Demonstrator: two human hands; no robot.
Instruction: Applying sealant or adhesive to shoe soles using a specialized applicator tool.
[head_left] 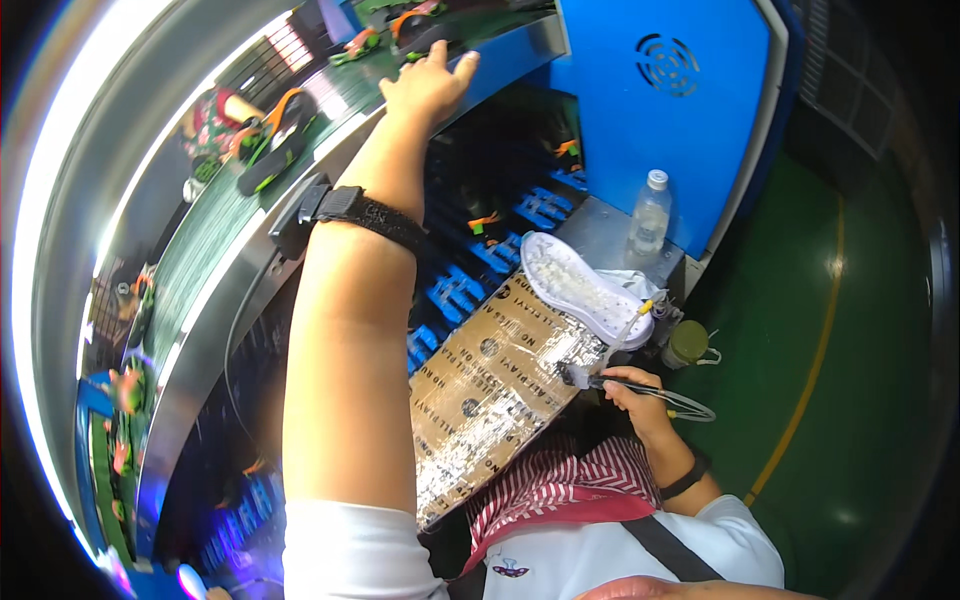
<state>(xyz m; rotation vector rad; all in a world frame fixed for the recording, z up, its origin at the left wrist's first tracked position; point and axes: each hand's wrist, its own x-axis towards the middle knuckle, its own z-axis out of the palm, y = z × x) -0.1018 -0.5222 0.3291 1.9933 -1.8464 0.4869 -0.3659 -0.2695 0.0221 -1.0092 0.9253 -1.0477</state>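
My left hand [428,85] reaches far forward over the edge of the green conveyor belt [345,95]. Its fingers are spread and nothing shows in them. Just past the fingertips lies a dark shoe part with orange trim [425,30]. Close to my body, my right hand [640,398] grips a brush [590,378] with a dark handle and a clear tube trailing from it. The bristles hover at or touch a tape-covered board [455,400]; contact cannot be told. On the board's far right end rests a white shoe sole [580,285], its inside whitish and speckled.
A clear bottle [650,215] stands beside a blue machine housing [670,130]. Right of the board is a jar with a green lid [688,342]. Shoes with orange trim [275,140] ride the belt; another person [210,120] is beyond it. Blue racks [455,290] lie under the belt.
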